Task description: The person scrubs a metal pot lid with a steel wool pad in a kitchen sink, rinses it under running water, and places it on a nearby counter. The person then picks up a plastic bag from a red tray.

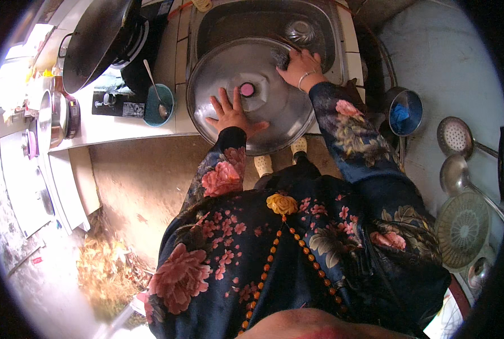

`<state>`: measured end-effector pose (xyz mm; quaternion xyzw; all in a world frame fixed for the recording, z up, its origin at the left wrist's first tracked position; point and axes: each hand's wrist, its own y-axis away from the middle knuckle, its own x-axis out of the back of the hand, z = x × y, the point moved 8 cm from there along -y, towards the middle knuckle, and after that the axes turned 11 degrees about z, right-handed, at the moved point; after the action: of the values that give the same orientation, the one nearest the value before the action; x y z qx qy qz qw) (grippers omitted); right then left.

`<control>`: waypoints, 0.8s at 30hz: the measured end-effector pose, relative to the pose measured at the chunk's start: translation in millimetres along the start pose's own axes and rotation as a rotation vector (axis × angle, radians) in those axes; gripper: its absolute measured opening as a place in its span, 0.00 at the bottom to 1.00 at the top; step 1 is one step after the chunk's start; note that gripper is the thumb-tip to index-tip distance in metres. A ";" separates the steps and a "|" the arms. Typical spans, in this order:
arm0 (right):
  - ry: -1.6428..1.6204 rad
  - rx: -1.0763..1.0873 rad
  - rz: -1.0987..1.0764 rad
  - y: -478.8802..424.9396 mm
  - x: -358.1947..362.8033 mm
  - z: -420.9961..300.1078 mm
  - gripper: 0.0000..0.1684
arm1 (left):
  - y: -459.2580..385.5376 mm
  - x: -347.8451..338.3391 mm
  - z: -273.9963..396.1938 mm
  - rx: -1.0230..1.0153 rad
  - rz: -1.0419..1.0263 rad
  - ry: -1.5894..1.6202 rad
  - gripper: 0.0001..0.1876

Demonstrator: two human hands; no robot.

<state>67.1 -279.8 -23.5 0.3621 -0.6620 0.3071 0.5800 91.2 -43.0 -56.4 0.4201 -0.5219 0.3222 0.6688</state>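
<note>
A large round metal lid [218,63] with a pink-topped knob [247,89] lies over the near part of a stainless steel sink [194,25], overhanging its front edge. My left hand [233,113] rests on the lid with fingers spread, just below and left of the knob. At the lid's upper right, my right hand [300,68] grips a dark grey scouring pad [280,58] against the metal; part of the pad is hidden by the fingers. In the sink basin beyond, a shiny fluted metal bowl or similar piece [300,31] sits near the back.
Left of the sink, a teal bowl [159,116] holds a metal spoon [149,75]. Farther left, a large wok [93,42] tilts on a gas stove [103,101]. At right hang a small pot [406,111], a skimmer [455,136], a ladle [454,174] and a woven-pattern strainer basket [463,230].
</note>
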 end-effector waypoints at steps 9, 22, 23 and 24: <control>0.013 -0.040 -0.021 42.0 -2.9 21.2 0.36 | 4.0 1.3 9.7 -0.051 -0.059 -0.002 0.71; -0.024 -0.015 0.040 13.0 -6.0 15.9 0.39 | -0.7 0.8 6.7 0.000 -0.022 -0.009 0.72; -0.009 -0.003 0.112 12.4 -8.7 20.2 0.39 | -2.2 -0.6 9.6 -0.005 -0.019 -0.018 0.72; -0.012 -0.009 0.087 12.5 -14.5 21.6 0.41 | -1.2 -1.0 9.8 -0.001 -0.036 -0.033 0.73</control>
<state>45.9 -289.0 -40.7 0.3321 -0.6819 0.3268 0.5638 87.8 -52.3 -56.6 0.4344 -0.5256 0.3030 0.6658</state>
